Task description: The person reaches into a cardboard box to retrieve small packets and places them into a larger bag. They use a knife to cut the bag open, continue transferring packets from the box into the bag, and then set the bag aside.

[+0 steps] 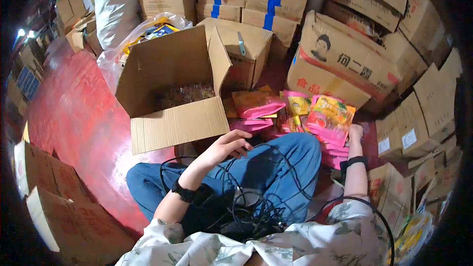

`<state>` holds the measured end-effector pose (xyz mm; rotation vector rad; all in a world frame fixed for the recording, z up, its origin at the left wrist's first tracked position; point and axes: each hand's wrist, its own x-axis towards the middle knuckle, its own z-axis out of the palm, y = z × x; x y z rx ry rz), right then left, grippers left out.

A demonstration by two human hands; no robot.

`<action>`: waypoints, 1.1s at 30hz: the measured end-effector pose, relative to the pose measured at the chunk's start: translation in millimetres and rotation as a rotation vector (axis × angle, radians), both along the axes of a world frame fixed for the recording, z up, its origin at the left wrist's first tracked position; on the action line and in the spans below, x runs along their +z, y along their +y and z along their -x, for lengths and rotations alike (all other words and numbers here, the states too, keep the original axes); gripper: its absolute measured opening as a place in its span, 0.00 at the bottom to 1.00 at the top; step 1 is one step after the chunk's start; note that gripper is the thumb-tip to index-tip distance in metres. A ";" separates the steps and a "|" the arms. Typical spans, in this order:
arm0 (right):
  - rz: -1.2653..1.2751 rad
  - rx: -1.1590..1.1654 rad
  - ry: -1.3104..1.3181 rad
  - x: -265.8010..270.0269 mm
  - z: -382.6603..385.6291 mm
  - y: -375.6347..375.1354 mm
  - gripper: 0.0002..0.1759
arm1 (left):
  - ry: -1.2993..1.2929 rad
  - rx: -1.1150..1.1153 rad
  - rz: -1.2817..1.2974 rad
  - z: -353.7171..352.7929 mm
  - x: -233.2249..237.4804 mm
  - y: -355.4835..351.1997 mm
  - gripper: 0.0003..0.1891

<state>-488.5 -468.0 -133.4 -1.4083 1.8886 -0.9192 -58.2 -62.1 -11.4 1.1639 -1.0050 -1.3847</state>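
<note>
My left hand [227, 146] hovers above my lap, just below the front flap of an open cardboard box [180, 125]. Its fingers are loosely spread and hold nothing. Inside the box lie many small clear-wrapped pieces [189, 96]. My right hand [355, 132] is at the right edge of a pile of pink-and-yellow snack bags [330, 116]. Its fingers are mostly hidden by the bags, so I cannot make out whether it grips one. More pink-edged bags [256, 108] lie left of the pile, beside the box.
A box knife [241, 44] lies on a closed carton [256, 64] behind the open box. A clear plastic sack [152, 27] of packets stands behind left. Stacked cartons [345, 59] surround me. Black cables [251, 207] lie tangled across my lap.
</note>
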 end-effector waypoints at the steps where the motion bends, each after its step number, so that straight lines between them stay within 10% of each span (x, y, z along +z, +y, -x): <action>1: 0.044 0.020 0.005 -0.9 1.2 1.5 0.15 | 0.034 0.021 -0.011 -3.1 -3.1 4.2 0.17; 5: 0.015 0.011 0.197 -23.0 2.7 -78.4 0.10 | 0.056 0.118 -0.079 -19.4 -24.5 4.4 0.15; 9: 0.127 0.282 -0.881 60.7 -39.6 37.2 0.05 | 0.004 0.168 -0.045 -11.0 -9.5 15.0 0.15; 12: 0.374 0.156 -0.187 125.3 -88.8 90.9 0.02 | -0.049 0.176 -0.009 -14.3 -4.7 17.1 0.15; 18: 0.299 0.601 -0.687 259.4 -189.3 264.2 0.03 | -0.190 0.351 0.273 -6.2 13.1 21.8 0.36; 28: -0.015 1.695 0.061 215.6 -263.1 271.0 0.12 | 0.201 1.023 0.308 -41.7 25.3 59.0 0.15; 30: -0.286 1.523 -0.257 202.8 -280.3 233.5 0.09 | 0.076 1.054 0.294 -45.9 19.4 56.5 0.10; 33: 0.010 1.405 -0.100 193.7 -323.3 164.4 0.08 | -0.202 0.986 0.202 -64.0 -9.8 47.4 0.06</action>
